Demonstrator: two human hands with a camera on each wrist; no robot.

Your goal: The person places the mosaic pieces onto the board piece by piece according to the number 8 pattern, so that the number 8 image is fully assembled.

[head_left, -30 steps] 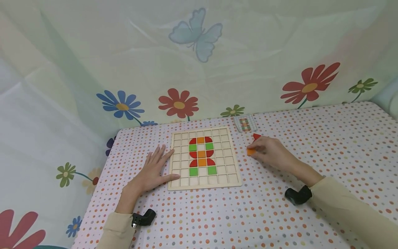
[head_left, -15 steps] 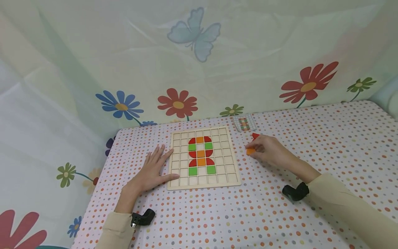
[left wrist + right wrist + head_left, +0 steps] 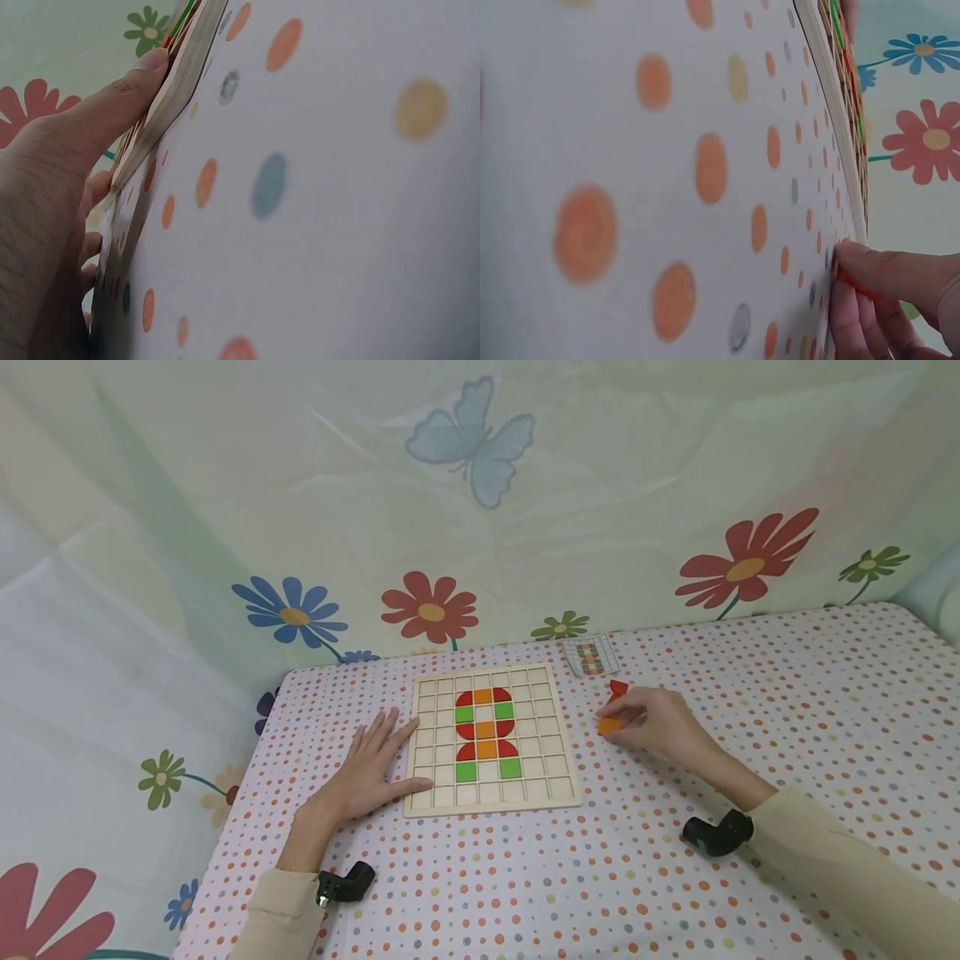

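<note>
A square wooden grid board (image 3: pixel 536 768) lies on the table, with red, orange and green tiles set in its middle columns. My left hand (image 3: pixel 367 774) rests spread at the board's left edge; in the left wrist view its thumb (image 3: pixel 124 94) lies over the rim. To the right of the board, my right hand (image 3: pixel 660 725) pinches an orange square tile (image 3: pixel 609 726) at table level. Just beyond its index finger lie red pieces (image 3: pixel 618 687), partly hidden by the hand. In the right wrist view the fingers cover most of the orange tile (image 3: pixel 861 286).
A small pattern card (image 3: pixel 592 657) lies behind the right hand, near the table's back edge. Its printed grid shows coloured squares. A dotted cloth (image 3: pixel 570 885) covers the table, and a flowered curtain (image 3: pixel 585 552) hangs behind it.
My right hand shifts very slightly left, then back right, with the orange tile at its fingertips. More of the red pieces shows beside the index finger. The left hand stays put.
</note>
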